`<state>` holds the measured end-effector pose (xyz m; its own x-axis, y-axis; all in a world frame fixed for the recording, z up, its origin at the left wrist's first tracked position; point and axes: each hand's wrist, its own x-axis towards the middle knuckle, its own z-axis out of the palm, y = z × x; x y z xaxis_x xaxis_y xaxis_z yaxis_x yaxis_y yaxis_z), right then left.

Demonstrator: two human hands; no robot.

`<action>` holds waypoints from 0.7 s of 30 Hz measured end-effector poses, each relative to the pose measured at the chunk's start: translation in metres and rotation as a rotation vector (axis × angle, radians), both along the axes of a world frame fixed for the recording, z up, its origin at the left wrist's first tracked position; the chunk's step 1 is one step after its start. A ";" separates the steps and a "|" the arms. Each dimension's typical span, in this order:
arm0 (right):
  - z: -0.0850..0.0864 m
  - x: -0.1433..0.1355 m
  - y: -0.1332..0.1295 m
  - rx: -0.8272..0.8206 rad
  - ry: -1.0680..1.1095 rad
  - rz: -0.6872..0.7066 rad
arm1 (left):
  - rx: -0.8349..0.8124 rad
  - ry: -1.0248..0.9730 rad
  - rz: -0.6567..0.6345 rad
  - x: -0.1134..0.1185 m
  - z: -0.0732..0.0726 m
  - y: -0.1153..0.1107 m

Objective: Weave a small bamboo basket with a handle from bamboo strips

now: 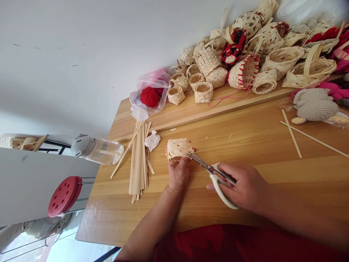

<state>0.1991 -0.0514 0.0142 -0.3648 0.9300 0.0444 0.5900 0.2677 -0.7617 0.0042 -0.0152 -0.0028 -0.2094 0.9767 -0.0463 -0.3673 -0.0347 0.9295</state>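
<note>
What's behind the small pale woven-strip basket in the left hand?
Fingertips of the left hand peek past the small pale woven-strip basket; brown wooden tabletop shows beyond. The basket covers the rest of those fingers and some tabletop.

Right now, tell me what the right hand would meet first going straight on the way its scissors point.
The small woven basket in the left hand: the scissors in the right hand aim at it. Their tips seem to be at its edge already, though exact contact is unclear.
</note>
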 end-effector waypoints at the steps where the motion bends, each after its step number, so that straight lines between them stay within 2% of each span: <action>1: -0.001 0.000 0.000 0.024 -0.002 -0.001 | -0.006 0.006 -0.011 0.000 0.000 0.000; 5: -0.004 0.002 0.000 0.100 -0.005 0.006 | -0.010 0.034 -0.001 0.002 0.001 -0.001; 13: -0.003 0.002 0.001 0.244 -0.073 0.077 | -0.106 -0.069 -0.001 0.003 0.007 -0.002; 21: -0.009 -0.004 -0.002 0.337 -0.118 0.063 | -0.155 -0.062 0.079 0.006 0.005 -0.004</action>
<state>0.1952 -0.0536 0.0049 -0.4414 0.8461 0.2989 0.6430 0.5306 -0.5523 0.0102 -0.0190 0.0023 -0.2770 0.9377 -0.2098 -0.4256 0.0760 0.9017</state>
